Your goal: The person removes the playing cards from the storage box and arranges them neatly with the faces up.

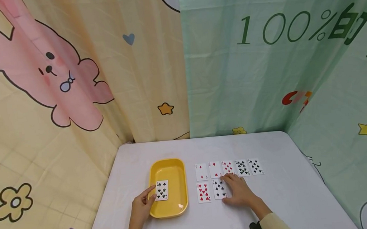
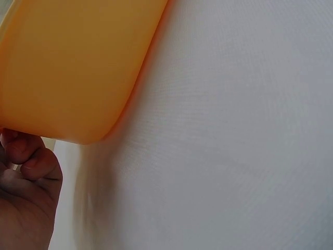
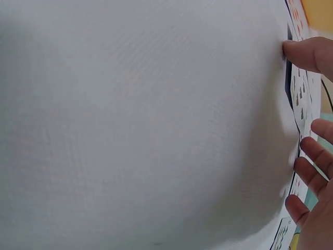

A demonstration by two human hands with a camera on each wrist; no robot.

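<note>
At far left hangs a yellow curtain (image 1: 151, 70) printed with a pink rabbit (image 1: 58, 84). Beside it, on the white surface (image 1: 185, 225), my left hand (image 1: 141, 206) reaches over the near left edge of the yellow tray (image 1: 169, 173). Its thumb and index finger pinch a clubs card (image 1: 161, 190) by its left side, face up over the tray's floor; the other fingers curl beside the tray's wall. I cannot tell if that card touches the floor.

Just right of the tray, nearer me, lies a heart card (image 1: 204, 192), with the two of diamonds (image 1: 201, 172) beyond it. Next comes a spade card (image 1: 220, 189), slightly askew, to the left of my right hand (image 1: 238, 191). My thumb and index finger grip it at its two right corners, and the remaining fingers spread apart. Beyond that card lies the two of hearts (image 1: 215, 169); the far row runs on rightward with a diamond card (image 1: 228, 166), another clubs card (image 1: 242, 167) and another spade card (image 1: 255, 166). Lower right, my pale sleeve (image 1: 275, 226) shows. Farther right falls a green curtain (image 1: 332, 117).
</note>
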